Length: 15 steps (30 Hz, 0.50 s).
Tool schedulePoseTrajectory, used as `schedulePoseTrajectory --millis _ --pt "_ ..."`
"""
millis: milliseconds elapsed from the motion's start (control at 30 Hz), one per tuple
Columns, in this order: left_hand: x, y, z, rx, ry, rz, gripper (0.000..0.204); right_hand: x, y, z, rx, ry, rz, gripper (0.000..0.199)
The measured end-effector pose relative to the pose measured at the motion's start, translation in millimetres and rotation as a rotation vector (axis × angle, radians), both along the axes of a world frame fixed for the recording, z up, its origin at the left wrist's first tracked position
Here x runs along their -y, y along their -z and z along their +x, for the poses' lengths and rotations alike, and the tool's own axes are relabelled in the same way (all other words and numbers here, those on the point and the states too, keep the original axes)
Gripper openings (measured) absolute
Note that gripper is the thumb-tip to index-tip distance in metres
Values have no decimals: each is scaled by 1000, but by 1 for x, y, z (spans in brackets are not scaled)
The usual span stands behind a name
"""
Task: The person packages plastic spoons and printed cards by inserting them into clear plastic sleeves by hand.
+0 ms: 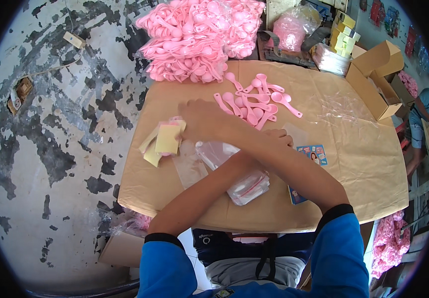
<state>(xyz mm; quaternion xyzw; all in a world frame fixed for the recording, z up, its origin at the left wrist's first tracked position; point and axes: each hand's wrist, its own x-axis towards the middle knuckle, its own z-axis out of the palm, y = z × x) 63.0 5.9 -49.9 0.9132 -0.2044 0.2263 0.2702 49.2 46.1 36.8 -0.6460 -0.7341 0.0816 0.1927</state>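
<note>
My forearms cross over the table, the right one above the left. At the left of the table, my right hand (pixel 197 118) is closed at the edge of a pale yellow packet (pixel 168 139) with pink showing at its rim. More such packets lie under it, slightly blurred. My left hand (pixel 278 139) is right of the middle with its fingers curled; my right forearm partly hides it. A clear plastic sheet or bag (pixel 296 133) shows beside its fingers. Beneath my left forearm lies a stack of clear plastic bags (pixel 248 188) with red seal lines.
Loose pink spoons (pixel 259 102) lie beyond my hands, with bulging bags of pink spoons (pixel 189 44) behind. Printed blue cards (pixel 316 155) are partly under my right forearm. An open cardboard box (pixel 373 82) stands far right, near crumpled clear plastic (pixel 341 107).
</note>
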Motion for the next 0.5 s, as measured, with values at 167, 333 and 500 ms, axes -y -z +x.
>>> schedulePoseTrajectory --millis 167,333,500 --pt "4 -5 -3 141 -219 113 14 34 29 -29 463 -287 -32 41" --pt "10 -25 -5 154 -223 37 14 34 40 -25 430 -267 -83 20" --pt "4 -31 -10 141 -220 27 15 59 10 -18 198 -316 213 8"
